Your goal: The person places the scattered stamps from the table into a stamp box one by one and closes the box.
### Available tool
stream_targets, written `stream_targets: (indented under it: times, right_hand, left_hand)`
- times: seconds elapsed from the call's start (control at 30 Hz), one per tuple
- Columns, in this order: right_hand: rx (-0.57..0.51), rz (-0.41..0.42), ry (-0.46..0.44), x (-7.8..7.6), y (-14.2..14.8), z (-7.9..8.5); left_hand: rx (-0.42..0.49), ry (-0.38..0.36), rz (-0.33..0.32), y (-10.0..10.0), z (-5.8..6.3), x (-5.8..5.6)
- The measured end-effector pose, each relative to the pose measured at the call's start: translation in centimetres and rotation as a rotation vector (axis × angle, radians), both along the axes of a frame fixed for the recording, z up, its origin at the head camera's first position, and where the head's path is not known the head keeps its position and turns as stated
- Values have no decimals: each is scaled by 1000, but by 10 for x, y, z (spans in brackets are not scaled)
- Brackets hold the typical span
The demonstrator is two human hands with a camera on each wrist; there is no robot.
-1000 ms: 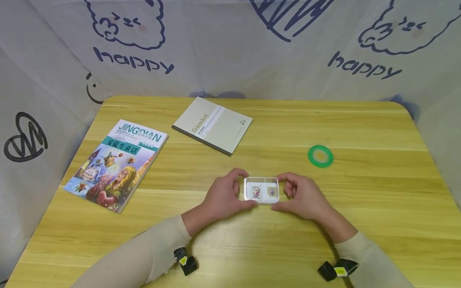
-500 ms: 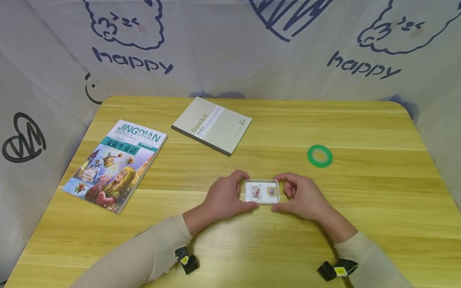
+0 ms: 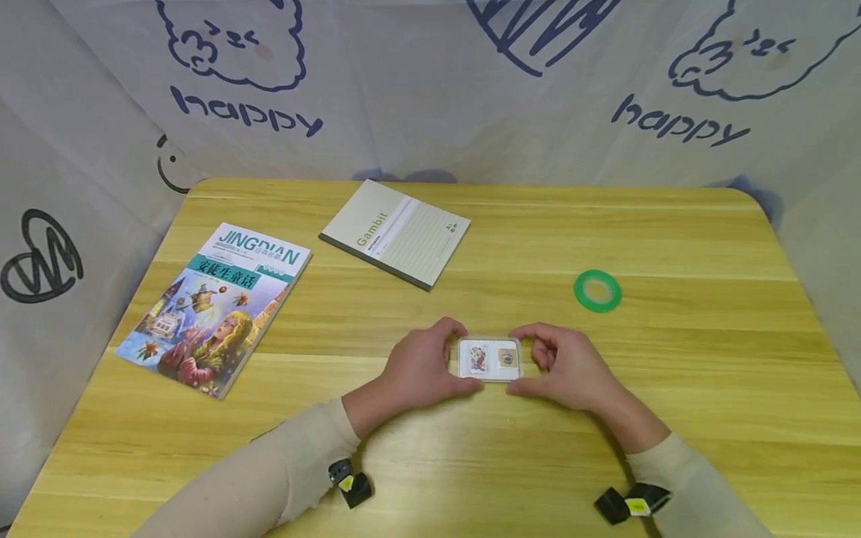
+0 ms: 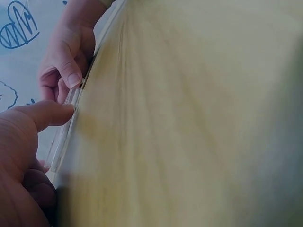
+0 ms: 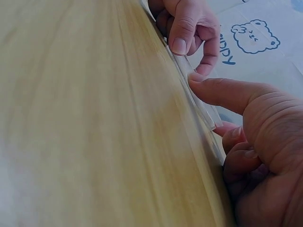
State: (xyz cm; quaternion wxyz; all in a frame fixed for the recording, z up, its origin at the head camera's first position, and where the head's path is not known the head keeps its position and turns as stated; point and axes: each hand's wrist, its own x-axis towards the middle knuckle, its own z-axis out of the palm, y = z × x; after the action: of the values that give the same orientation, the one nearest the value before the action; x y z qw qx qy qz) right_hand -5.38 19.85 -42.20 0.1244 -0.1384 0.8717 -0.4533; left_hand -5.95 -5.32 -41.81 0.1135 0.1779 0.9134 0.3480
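A small clear plastic case (image 3: 490, 360) with a white inside lies flat on the wooden table, long side across. Two small pictures show through its top: a colourful one at left, a tan one with a round emblem at right. My left hand (image 3: 421, 364) grips its left end, thumb on the near edge and index finger at the far corner. The right hand (image 3: 570, 366) pinches the other end the same way. In the left wrist view the case (image 4: 64, 135) appears edge-on between thumb and fingers; in the right wrist view both thumbs rest along the case edge (image 5: 201, 106).
A magazine-like book (image 3: 218, 310) with an illustrated cover lies at the left. Behind the hands is a Gambit notebook (image 3: 397, 234). A flat green ring (image 3: 597, 291) lies at the right. A printed white cloth (image 3: 430, 90) hangs behind the table's far edge.
The clear top, which stood higher with its far edge raised a second ago, has come down flush with the white base. Both hands have kept nearly the same place and grip.
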Motion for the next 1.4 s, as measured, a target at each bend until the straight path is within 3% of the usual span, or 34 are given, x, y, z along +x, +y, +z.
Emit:
stream_targets:
  times: [0.6,1.03,1.4]
  right_hand:
    - [31,-23,6,0,-1,0]
    - [20,-2,52,-1,2,-2]
    - [12,-2,31,-1,2,-1]
  left_hand:
    - [-37,-54,-36,0,3,-6]
    - [-31,-35,-66,-1,3,-6]
    - [-25,-19,-73,-2,3,-6]
